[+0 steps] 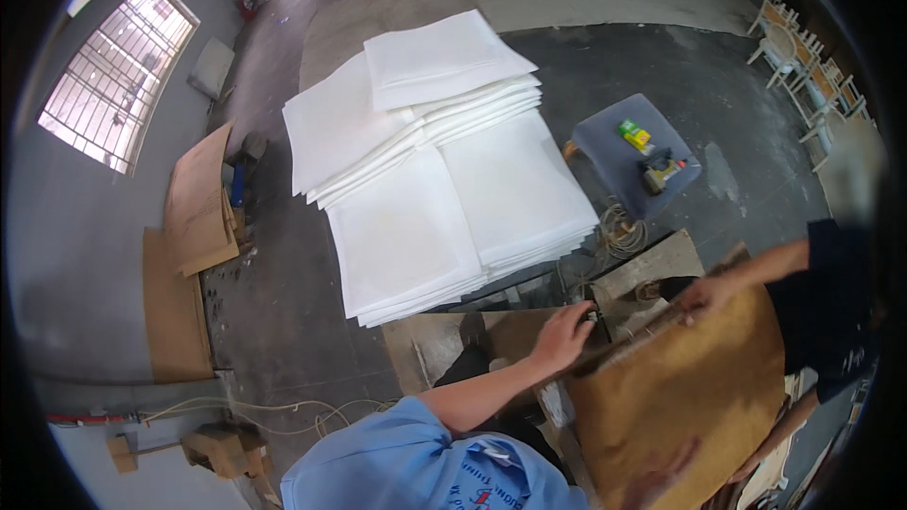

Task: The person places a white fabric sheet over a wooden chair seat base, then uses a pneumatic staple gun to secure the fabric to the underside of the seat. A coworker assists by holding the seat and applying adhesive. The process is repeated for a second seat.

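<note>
Tan and smooth-faced, the broad panel (699, 387) lies at my lower right, between me and a co-worker (820, 312) — probably stiff, awkward more than heavy, perhaps slippery on its face, so best held by the edges. My left hand (561, 340) is near its far-left corner; my right hand (666, 475) blurs over its face — whether either's fingers clamp, I cannot tell.

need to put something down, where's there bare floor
Bare floor lies between the white stack and the leaning cardboard on the left, and between the stool and the chairs at right. Crowded: between stack and brown panel, with coiled cable and boards; the stool holds a power tool.
</note>
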Available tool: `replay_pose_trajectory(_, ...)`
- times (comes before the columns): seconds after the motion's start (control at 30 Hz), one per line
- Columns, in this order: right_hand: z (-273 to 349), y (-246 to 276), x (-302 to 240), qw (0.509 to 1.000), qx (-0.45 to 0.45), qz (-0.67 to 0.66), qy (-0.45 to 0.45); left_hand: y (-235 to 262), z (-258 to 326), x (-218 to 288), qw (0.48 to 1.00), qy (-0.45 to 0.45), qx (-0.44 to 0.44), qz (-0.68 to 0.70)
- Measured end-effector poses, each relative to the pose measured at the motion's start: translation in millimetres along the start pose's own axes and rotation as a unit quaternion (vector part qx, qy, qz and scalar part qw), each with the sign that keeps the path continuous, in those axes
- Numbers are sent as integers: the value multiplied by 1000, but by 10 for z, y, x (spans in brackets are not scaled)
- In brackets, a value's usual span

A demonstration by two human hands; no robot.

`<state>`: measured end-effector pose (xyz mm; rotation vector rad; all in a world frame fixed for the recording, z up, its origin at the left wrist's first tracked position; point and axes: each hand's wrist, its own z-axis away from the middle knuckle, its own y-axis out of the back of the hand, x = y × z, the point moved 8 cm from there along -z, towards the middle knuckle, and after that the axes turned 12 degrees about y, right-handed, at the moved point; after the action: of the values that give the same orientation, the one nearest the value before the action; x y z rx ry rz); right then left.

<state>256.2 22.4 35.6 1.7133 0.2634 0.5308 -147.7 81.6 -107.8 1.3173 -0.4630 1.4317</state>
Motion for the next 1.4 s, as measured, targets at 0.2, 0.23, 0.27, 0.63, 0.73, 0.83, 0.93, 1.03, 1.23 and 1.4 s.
replay_pose_trajectory(0.2, -809, -138, -1759, 993, -60, -101, 2, 1486, -671, -2270, 929, 289, -72, -221)
replay_pose_trajectory(0.23, -829, -118, -1808, 993, -69, -100, -3, 1676, -822, -2543, 921, 288, -37, -259)
replay_pose_trajectory(0.27, -848, -143, -1838, 992, -82, -98, -9, 1804, -949, -2889, 896, 318, -35, -306)
replay_pose_trajectory(0.63, -530, -456, -1724, 973, -217, -69, -26, 2928, -2047, -4834, 908, 250, 120, -313)
replay_pose_trajectory(0.73, -414, -477, -1658, 973, -219, -77, -22, 3500, -1922, -4987, 923, 307, 227, 40)
replay_pose_trajectory(0.83, -308, -536, -1571, 975, -205, -83, -18, 3007, -1782, -4994, 920, 338, 102, -168)
replay_pose_trajectory(0.93, -246, -566, -1540, 977, -195, -87, -14, 2294, -1771, -4960, 844, 245, 32, -476)
replay_pose_trajectory(1.03, -257, -563, -1556, 980, -183, -82, -11, 2124, -1903, -5073, 820, 215, 90, -523)
replay_pose_trajectory(1.23, -370, -482, -1564, 984, -161, -79, -11, 2715, -2128, -5116, 856, 240, 89, -448)
replay_pose_trajectory(1.4, -488, -372, -1591, 986, -120, -106, -36, 4039, -1942, -3922, 907, 83, 183, -370)
